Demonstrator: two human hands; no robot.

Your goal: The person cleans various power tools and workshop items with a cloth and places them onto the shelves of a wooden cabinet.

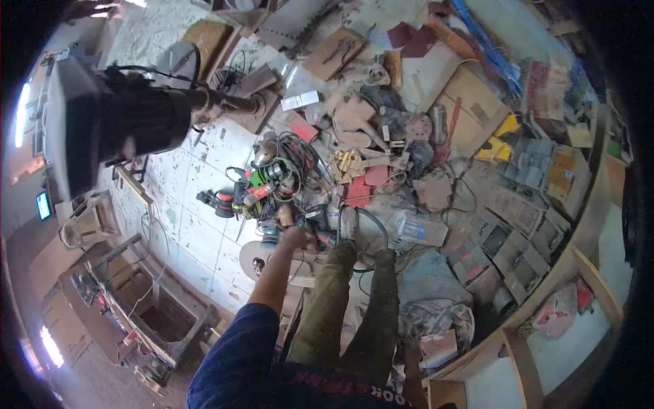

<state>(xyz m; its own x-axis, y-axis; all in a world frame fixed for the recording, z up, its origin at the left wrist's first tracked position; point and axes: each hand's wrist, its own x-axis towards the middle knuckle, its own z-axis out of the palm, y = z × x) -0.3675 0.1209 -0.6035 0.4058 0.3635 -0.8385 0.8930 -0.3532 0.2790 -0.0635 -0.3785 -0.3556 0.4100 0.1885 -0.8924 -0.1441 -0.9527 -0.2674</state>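
My left hand (298, 238) reaches down among power tools on the tiled floor, just left of my legs. It is at or against a black and red power tool (325, 237); its fingers are too small and blurred to make out. A large round disc (255, 259) lies just left of my wrist. Beyond the hand is a heap of tools with a coiled dark cable (303, 153), an orange-red tool (257, 195) and a black and red tool (223, 203). My right hand is not in view.
A big dark machine (136, 116) stands close on the left, above a wooden frame (157, 307). Cardboard (470, 109), yellow pieces (497, 142), grey boxes (524, 167) and a plastic bag (436, 317) clutter the right. A wooden shelf unit (518, 361) borders the lower right.
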